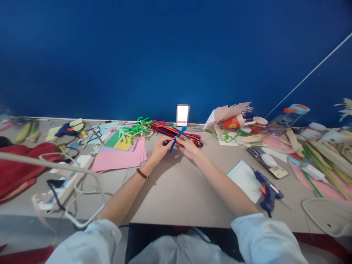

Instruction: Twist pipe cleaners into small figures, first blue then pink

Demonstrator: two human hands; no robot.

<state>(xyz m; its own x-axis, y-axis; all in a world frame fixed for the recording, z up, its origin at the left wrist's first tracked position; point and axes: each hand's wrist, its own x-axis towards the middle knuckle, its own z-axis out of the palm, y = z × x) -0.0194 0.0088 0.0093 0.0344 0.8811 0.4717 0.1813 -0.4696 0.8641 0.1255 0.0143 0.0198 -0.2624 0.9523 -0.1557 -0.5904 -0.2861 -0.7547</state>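
A small figure twisted from blue pipe cleaner (177,138) stands tilted between my two hands, just above the table. My left hand (161,148) pinches its lower part, and a dark red bead bracelet (142,173) circles that wrist. My right hand (188,146) grips the figure's side arm with its fingertips. Directly behind the hands lies a bundle of multicoloured pipe cleaners (176,135), close to but apart from my fingers. Part of the figure is hidden by my fingers.
Pink and coloured paper sheets (118,160) and green pipe cleaner pieces (132,130) lie left. A blue glue gun (268,190), a phone (266,161) and dried corn husks (324,161) lie right. A power strip (68,183) and cables sit near the left edge, with a blue wall behind.
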